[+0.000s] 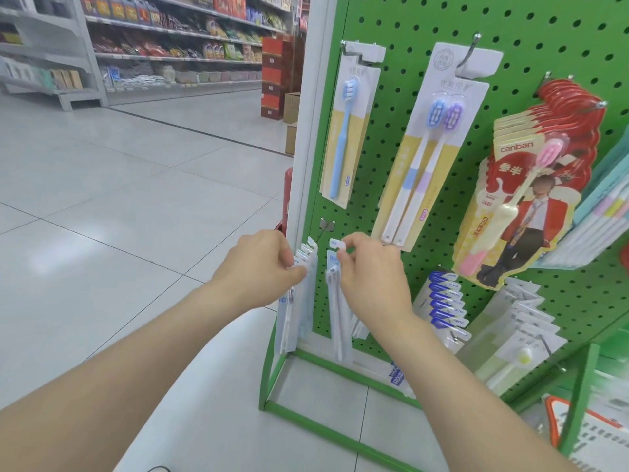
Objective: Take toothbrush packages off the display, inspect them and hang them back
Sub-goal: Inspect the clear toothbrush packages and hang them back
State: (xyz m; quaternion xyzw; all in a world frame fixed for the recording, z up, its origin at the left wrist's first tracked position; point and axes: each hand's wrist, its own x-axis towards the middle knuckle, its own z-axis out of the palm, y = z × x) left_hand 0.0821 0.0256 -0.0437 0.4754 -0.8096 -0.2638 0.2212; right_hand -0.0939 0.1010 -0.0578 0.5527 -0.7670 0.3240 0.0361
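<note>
shop aisle, pale tiled floor (136,199); green pegboard (425,97) display, its low hook (326,225) taken as reference.
item: single toothbrush package (335,301), just below and right of the hook, hanging upright, not threaded on.
item: stack of packages (308,249), just below and left of the hook; whether it hangs on it cannot be told.
risk: small tab hole, thin hook tip; a missed threading would likely drop the package to the floor. the stack may fan out and slip.
left hand (262,267): fingers curled round the stack.
right hand (371,270): pinching the single package's top tab.
</note>
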